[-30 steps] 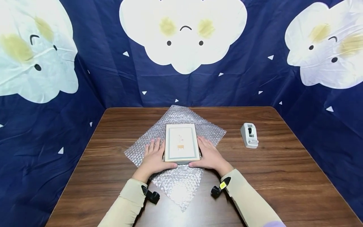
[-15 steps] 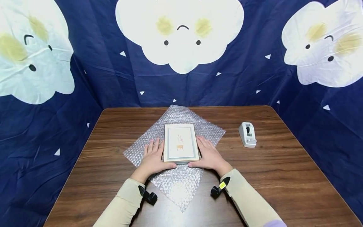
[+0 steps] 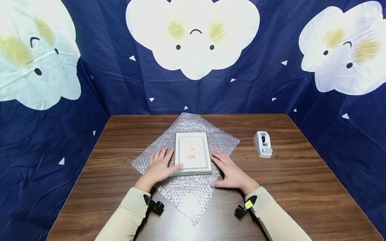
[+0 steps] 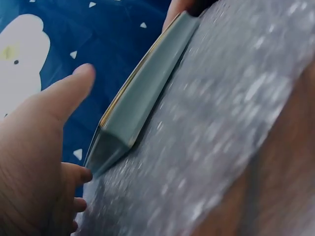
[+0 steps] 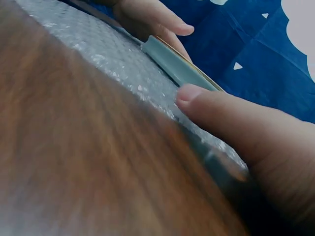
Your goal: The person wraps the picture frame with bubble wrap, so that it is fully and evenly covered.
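A pale box [image 3: 193, 152] with a blue-grey border and a small plant picture on its top lies on a sheet of bubble wrap [image 3: 191, 197]. In the left wrist view its side [image 4: 147, 83] is plain grey-green. My left hand [image 3: 159, 167] is at the box's left side, fingers straight, the thumb reaching over its front left corner. That thumb [image 4: 74, 91] stands raised above the box's top in the left wrist view. On the other side my right hand [image 3: 232, 172] has its fingers spread near the right edge, its thumb apart from the box.
A white tape dispenser [image 3: 263, 144] stands on the brown wooden table [image 3: 286, 187] to the right. Dark blue cloth [image 3: 114, 77] with white clouds hangs behind the table and along both sides. Small black cameras sit on both wrists.
Both thumbs have left the box's front side. The left thumb has risen over the corner, and the right hand has drawn back to the right. The box stays in place.
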The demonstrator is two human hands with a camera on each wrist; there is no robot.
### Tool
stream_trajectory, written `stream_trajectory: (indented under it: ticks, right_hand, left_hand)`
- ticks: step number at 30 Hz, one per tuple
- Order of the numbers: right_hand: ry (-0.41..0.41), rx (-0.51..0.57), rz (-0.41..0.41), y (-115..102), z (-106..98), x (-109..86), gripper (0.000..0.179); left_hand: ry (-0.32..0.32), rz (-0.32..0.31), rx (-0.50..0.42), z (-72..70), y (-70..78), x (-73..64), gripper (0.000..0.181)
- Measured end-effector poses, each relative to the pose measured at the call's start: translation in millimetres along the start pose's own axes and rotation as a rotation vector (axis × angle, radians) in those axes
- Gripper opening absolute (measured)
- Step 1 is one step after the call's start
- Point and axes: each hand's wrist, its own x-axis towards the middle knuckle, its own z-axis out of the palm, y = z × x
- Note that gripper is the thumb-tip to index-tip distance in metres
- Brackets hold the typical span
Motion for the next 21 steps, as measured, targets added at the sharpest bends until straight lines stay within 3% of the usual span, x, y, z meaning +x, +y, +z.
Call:
stream_trajectory:
  ticks: [5, 10, 21]
  right_hand:
    - [-0.03, 0.012, -0.05, -0.9, -4.0, -8.4, 0.113]
    - [-0.028, -0.013, -0.07, -4.6, -2.6, -8.8, 0.121]
    - [-0.032, -0.066, -0.182, -28.9, -0.2, -6.1, 0.13]
  left_hand:
    - [0.029, -0.041, 0.021, -7.6, -23.6, 4.6, 0.082]
    - [0.01, -0.1, 0.096, -14.1, -42.7, 2.8, 0.079]
    - [0.037, -0.083, 0.161, -9.6, -50.5, 1.1, 0.083]
